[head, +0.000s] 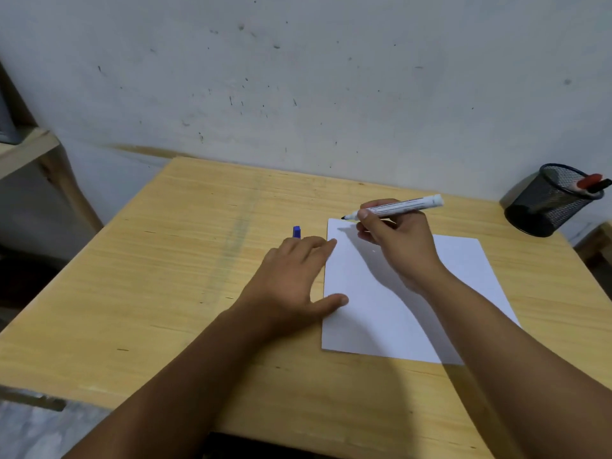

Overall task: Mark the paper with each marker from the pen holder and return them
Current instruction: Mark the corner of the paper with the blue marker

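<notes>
On the far left corner of the paper (397, 293), we are touching down the dark tip of an uncapped marker (397, 206), its white barrel slanting up and to the right. Our right hand (394, 240) is pinching that barrel between thumb and fingertips, the wrist hovering over the sheet and throwing a shadow across it. The paper is lying flat on the right half of the wooden table (165, 276), and no clear mark is showing on it from this view. Our left hand (291, 276) is resting palm down at the sheet's left edge, fingers close together, with the index fingertip and the thumb tip lying on the paper's border. Just beyond those fingers a small blue cap (296, 232) is poking up; we cannot tell whether the hand is touching it or whether it is standing on the table. At the far right corner of the table, well apart from the sheet, a black mesh pen holder (546, 207) is standing, with a red-capped marker (589, 181) and a darker one leaning out over its right rim. Behind the table a scuffed pale wall (298, 77) is rising, and a wooden shelf (26, 150) is sitting off to the left.
</notes>
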